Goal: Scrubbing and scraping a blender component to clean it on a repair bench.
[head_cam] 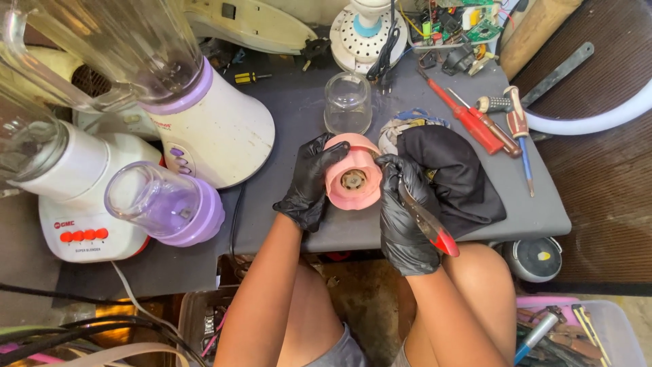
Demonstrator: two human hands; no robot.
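Both hands wore black gloves and met over a pink blender base (353, 178) that lay near the front edge of the grey tabletop (299, 115), its underside turned up so that a small metal coupling showed in the middle. The left hand (311, 182) curled around the left side of the pink blender base, fingers wrapped on its rim and thumb over the top. The right hand (402, 216) gripped red-handled pliers (426, 221), fingers closed round the handles, with the nose of the tool pointed toward the right rim of the pink part; whether the tip actually touched it could not be made out. Just to the right of the hands a black cloth (455, 173) lay bunched on the tabletop, partly covering a lighter rag. Behind the pink part stood a small clear glass jar (348, 102). Farther right, two red screwdrivers (468, 119) lay slanted near the edge, with another striped-handled screwdriver beside them. To the left stood a white blender with a purple collar (204, 122), a small purple-tinted grinder cup (166, 204) lying tilted in front of it, and a white blender base with red buttons (85, 224) at the far left.
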